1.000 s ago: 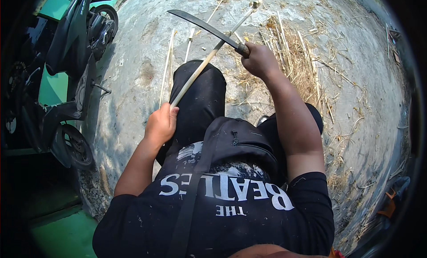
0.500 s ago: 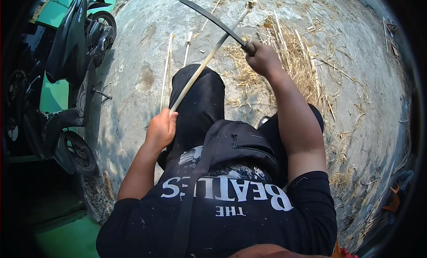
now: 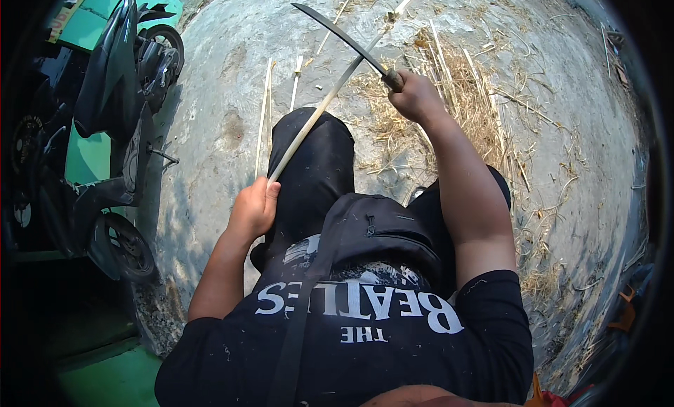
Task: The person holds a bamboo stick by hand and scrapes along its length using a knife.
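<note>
One wide stretch of grey ground spreads before you, with a black motorbike standing on it at your left. A heap of pale shavings lies ahead to your right, beyond your right wrist. Your left leg, in black trousers, is bent with the knee forward, and a black bag sits across your lap. The pale stick passes over that knee; its long axis slants from your left hand away from you, the far end pointing to the upper right. Your knife crosses it beyond the knee, the curved dark blade pointing up and left; whether the edge touches, I can't tell. Your left grip is curled firmly around the stick's near end, thumb on top. Your right hand has its grip wrapped around the knife's handle. Near the stick's far end sits a small knot.
</note>
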`<state>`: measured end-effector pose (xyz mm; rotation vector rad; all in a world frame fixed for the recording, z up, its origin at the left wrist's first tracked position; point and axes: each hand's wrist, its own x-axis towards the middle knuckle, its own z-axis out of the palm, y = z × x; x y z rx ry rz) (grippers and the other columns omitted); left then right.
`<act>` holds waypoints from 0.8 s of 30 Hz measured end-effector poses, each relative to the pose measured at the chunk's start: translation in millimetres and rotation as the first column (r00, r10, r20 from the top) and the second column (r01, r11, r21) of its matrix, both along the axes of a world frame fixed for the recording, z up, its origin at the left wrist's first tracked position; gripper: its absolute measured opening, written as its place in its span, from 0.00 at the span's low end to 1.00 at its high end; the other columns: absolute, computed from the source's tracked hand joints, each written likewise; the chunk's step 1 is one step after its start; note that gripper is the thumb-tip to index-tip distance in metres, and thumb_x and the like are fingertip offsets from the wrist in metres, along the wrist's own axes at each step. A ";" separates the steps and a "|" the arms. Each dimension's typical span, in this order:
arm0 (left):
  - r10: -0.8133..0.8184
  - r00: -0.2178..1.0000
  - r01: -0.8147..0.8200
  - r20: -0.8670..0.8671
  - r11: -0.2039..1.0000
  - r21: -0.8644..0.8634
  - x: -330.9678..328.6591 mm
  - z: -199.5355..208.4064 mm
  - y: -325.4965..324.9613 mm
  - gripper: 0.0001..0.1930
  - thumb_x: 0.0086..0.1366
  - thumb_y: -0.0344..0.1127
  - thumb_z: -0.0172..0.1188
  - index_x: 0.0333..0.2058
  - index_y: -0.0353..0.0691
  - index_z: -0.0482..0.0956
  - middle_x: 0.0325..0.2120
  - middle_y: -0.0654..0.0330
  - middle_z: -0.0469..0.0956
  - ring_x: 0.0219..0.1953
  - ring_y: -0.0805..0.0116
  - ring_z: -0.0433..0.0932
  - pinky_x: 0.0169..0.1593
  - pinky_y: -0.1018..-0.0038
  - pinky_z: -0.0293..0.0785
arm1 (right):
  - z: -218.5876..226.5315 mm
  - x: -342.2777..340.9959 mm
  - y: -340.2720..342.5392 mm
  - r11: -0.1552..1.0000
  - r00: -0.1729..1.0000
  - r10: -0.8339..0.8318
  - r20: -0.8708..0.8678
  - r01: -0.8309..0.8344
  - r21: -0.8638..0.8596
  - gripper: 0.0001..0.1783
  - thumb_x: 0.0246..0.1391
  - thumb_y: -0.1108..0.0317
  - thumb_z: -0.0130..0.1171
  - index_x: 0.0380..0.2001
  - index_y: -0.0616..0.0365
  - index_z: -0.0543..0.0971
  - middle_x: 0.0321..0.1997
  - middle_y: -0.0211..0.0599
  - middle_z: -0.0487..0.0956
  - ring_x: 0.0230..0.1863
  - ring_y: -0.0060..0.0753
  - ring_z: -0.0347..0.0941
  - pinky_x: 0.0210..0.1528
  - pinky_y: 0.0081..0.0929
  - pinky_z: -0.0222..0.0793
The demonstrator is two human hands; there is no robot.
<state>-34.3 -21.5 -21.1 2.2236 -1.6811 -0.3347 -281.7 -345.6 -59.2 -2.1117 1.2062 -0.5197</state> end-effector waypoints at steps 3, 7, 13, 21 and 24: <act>0.007 0.996 -0.003 -0.094 0.999 0.045 1.3 4.0 1.1 0.21 0.78 0.47 0.50 0.31 0.35 0.68 0.22 0.39 0.75 0.28 0.31 0.74 0.30 0.49 0.68 | 13.2 26.0 39.1 0.930 0.951 0.279 -0.134 -0.303 -0.207 0.10 0.53 0.64 0.61 0.38 0.53 0.81 0.34 0.51 0.84 0.39 0.58 0.80 0.42 0.48 0.75; 0.039 0.980 -0.011 -0.194 0.989 0.148 15.2 14.8 5.4 0.23 0.78 0.49 0.49 0.30 0.34 0.68 0.22 0.40 0.73 0.25 0.36 0.71 0.30 0.55 0.67 | 19.3 7.9 25.3 0.914 0.934 0.289 -0.209 -0.335 -0.230 0.09 0.54 0.64 0.61 0.38 0.52 0.82 0.34 0.48 0.84 0.38 0.55 0.81 0.41 0.48 0.75; 0.037 0.985 -0.017 -0.168 0.993 0.119 24.9 26.0 12.7 0.22 0.78 0.47 0.50 0.28 0.34 0.67 0.18 0.42 0.69 0.21 0.40 0.68 0.27 0.56 0.64 | 14.5 -20.3 -14.2 0.985 0.985 -0.100 -0.142 0.118 0.125 0.11 0.58 0.62 0.58 0.40 0.54 0.82 0.39 0.49 0.85 0.44 0.51 0.82 0.48 0.46 0.76; -0.032 0.990 0.038 -0.141 0.998 0.041 22.1 15.8 20.7 0.21 0.78 0.44 0.50 0.28 0.34 0.67 0.18 0.42 0.70 0.21 0.38 0.69 0.26 0.55 0.64 | 21.0 17.1 31.7 0.851 0.887 0.353 -0.298 -0.437 -0.291 0.09 0.53 0.64 0.60 0.36 0.52 0.82 0.33 0.47 0.83 0.41 0.54 0.82 0.44 0.49 0.78; 0.044 0.978 -0.027 -0.203 0.996 0.085 24.2 10.8 20.2 0.21 0.79 0.44 0.49 0.29 0.34 0.67 0.18 0.42 0.70 0.21 0.37 0.70 0.27 0.55 0.65 | -18.4 -11.7 -19.3 0.988 0.993 -0.109 0.048 0.103 0.117 0.10 0.54 0.62 0.61 0.39 0.51 0.83 0.37 0.48 0.85 0.42 0.51 0.82 0.44 0.43 0.77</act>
